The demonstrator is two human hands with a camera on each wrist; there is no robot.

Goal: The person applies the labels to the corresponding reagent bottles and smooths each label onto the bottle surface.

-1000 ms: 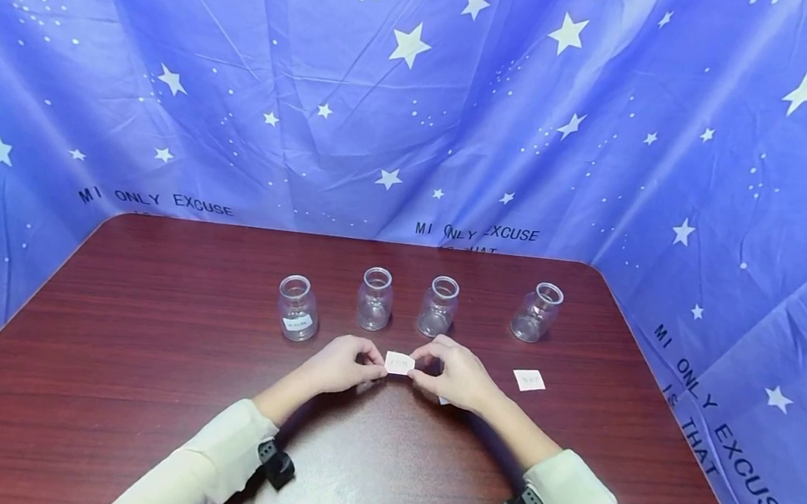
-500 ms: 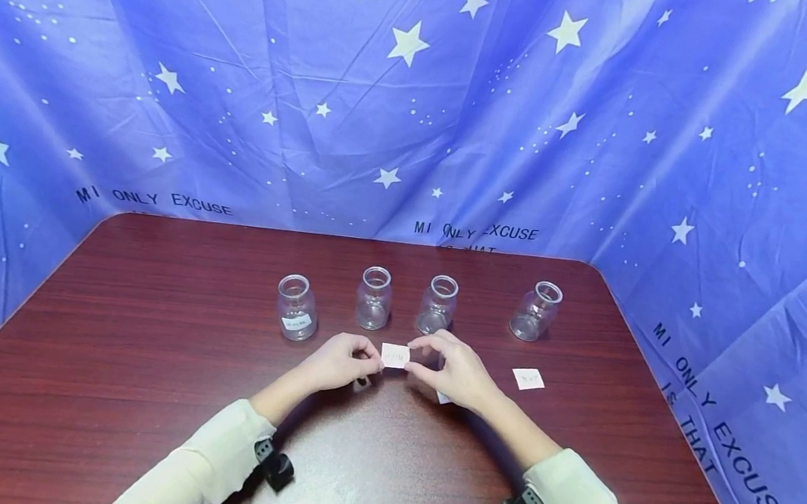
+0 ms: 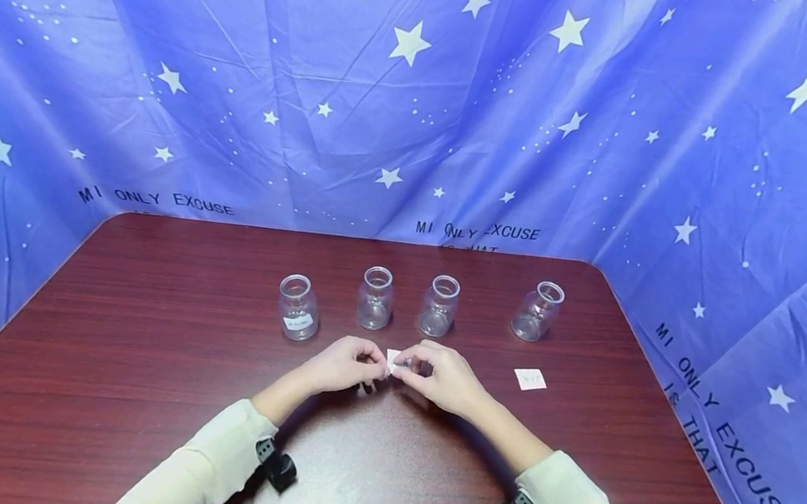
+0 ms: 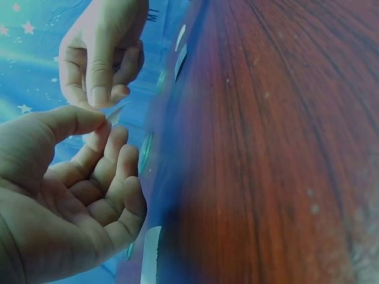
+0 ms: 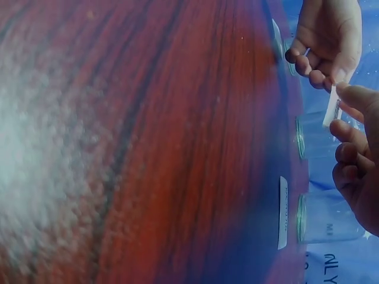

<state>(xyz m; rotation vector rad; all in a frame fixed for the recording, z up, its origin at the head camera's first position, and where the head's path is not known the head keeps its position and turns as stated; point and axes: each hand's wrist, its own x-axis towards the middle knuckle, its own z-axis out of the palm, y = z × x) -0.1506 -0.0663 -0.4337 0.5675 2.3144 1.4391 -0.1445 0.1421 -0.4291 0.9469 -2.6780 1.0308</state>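
A small white paper label [image 3: 393, 357] with writing is held up between both hands, in front of the two middle jars. My left hand [image 3: 348, 364] pinches its left edge between thumb and forefinger; in the left wrist view the other fingers of the left hand [image 4: 89, 195] are curled loosely. My right hand [image 3: 447, 378] pinches the label near its lower corner, fingertips close to the left thumb. In the right wrist view the label [image 5: 332, 106] shows nearly edge-on between the two hands. The right hand covers part of its face in the head view.
Behind the hands stand two glass jars [image 3: 375, 303] without labels. A glass jar [image 3: 298, 310] with a white label on its front is at left, and another plain jar [image 3: 538, 313] at right. A written paper slip [image 3: 530, 379] lies on the wooden table [image 3: 130, 386].
The right hand has shifted left along the label, its fingers now beside the left fingertips and over the label's face. A slip partly visible under the right hand is now hidden.
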